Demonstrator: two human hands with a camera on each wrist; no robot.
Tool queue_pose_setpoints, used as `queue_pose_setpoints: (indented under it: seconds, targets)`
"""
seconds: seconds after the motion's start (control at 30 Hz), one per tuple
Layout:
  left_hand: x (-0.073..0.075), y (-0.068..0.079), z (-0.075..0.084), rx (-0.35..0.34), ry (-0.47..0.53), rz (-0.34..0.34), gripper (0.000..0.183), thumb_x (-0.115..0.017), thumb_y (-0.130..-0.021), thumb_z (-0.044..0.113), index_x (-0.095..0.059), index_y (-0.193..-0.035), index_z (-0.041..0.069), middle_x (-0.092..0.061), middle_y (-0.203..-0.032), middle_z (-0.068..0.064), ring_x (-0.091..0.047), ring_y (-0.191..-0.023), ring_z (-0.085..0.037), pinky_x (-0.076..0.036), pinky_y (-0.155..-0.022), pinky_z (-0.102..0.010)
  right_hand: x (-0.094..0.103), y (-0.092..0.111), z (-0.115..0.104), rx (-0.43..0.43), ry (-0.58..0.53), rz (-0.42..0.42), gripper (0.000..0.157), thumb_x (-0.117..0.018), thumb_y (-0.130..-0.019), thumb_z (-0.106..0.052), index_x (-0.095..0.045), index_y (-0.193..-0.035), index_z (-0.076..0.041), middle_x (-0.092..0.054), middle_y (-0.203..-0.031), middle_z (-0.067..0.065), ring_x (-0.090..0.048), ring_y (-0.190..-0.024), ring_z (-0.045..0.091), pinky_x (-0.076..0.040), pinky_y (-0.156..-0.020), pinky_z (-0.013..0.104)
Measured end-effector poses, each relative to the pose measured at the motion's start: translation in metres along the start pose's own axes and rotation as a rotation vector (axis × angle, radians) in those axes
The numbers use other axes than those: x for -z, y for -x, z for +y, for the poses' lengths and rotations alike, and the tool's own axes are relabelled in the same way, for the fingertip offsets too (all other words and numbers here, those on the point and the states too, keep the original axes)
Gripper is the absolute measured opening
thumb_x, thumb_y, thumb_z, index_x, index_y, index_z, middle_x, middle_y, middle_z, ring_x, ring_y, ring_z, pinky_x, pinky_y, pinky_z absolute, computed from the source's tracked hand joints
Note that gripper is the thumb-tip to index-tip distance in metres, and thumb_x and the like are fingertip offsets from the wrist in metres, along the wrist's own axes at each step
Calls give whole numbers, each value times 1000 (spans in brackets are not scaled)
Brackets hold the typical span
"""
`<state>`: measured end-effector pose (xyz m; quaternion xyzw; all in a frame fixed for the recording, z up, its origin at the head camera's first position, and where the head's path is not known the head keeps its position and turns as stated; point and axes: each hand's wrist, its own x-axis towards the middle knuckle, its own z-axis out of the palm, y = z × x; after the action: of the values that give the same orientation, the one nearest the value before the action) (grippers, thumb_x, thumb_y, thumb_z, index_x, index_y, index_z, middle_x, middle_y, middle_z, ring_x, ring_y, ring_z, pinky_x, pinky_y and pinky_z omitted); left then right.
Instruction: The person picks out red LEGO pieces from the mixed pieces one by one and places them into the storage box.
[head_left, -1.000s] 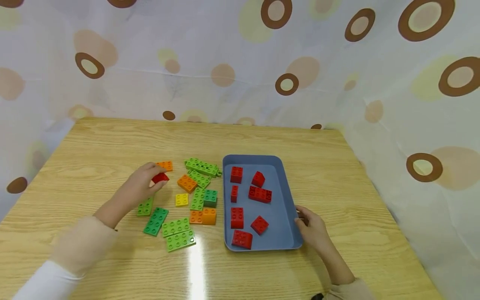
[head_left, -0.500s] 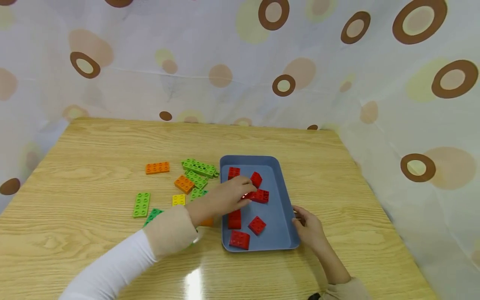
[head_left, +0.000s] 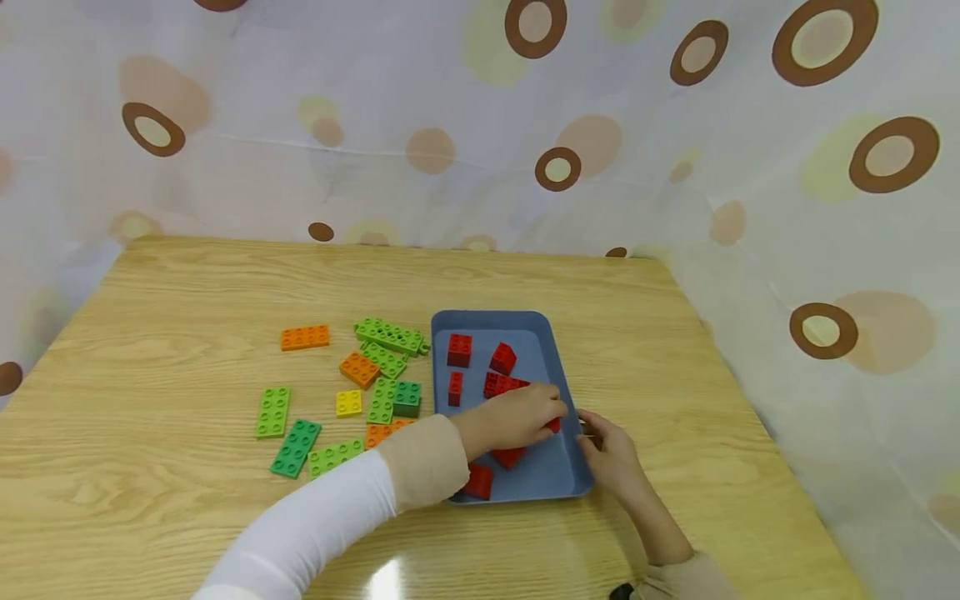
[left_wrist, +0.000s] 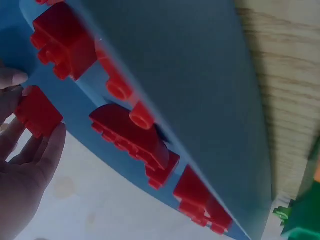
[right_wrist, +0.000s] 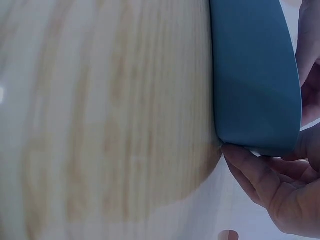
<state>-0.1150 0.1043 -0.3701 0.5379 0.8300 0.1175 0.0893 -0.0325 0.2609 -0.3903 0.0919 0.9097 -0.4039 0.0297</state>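
Observation:
My left hand (head_left: 521, 417) is over the right part of a blue-grey tray (head_left: 557, 473). It pinches a small red toy brick (left_wrist: 40, 112) between thumb and fingers, seen best in the left wrist view. Other red bricks lie apart in the tray, such as a square one (head_left: 460, 350), a sloped one (head_left: 503, 358) and a narrow one (head_left: 455, 388). The left hand and forearm hide part of the tray and some bricks. My right hand (head_left: 617, 458) holds the tray's right edge, its fingers at the lower edge in the right wrist view.
Left of the tray lie several loose bricks: orange (head_left: 305, 337), light green (head_left: 273, 412), dark green (head_left: 296, 448) and yellow (head_left: 348, 403). The wooden table (head_left: 187, 333) meets a patterned cloth (head_left: 360, 125) behind and at the sides.
My left hand has carried a red brick from among the loose bricks on the left, rightward into the tray's area. The right hand keeps its place at the tray's edge.

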Motion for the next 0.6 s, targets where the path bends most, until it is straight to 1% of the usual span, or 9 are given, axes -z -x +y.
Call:
queue_pose_setpoints:
  seconds: [0.1, 0.2, 0.43, 0.6]
  targets:
    - [-6, -7, 1, 3, -8, -23, 26, -59, -91, 17, -63, -116, 9, -60, -103, -4, -55, -92, -11, -46, -83, -17, 0, 0, 2, 2, 0, 2, 39, -48, -88, 6, -49, -126, 12, -61, -110, 29, -61, -99, 34, -52, -78, 33]
    - [-11, -10, -2, 3, -4, -31, 23, -58, -92, 16, -64, -113, 9, -60, -100, -4, -55, -89, -11, -46, -80, -16, -1, -1, 3, -2, -3, 3, 39, -48, -88, 5, -49, -126, 11, -61, -110, 29, -62, -98, 34, -52, -78, 33]
    - [-18, -9, -7, 20, 5, -43, 21, -57, -92, 15, -65, -110, 9, -62, -102, -5, -57, -93, -12, -47, -83, -17, -1, 0, 3, -3, -19, -4, 39, -48, -88, 6, -49, -127, 12, -61, -110, 29, -62, -99, 35, -53, -79, 36]
    - [-18, -7, -8, 21, -4, -61, 19, -57, -93, 16, -65, -108, 9, -61, -100, -5, -58, -91, -13, -47, -78, -17, -1, 0, 2, -9, -41, -8, 39, -48, -88, 7, -48, -127, 12, -61, -110, 29, -62, -98, 34, -53, -78, 34]
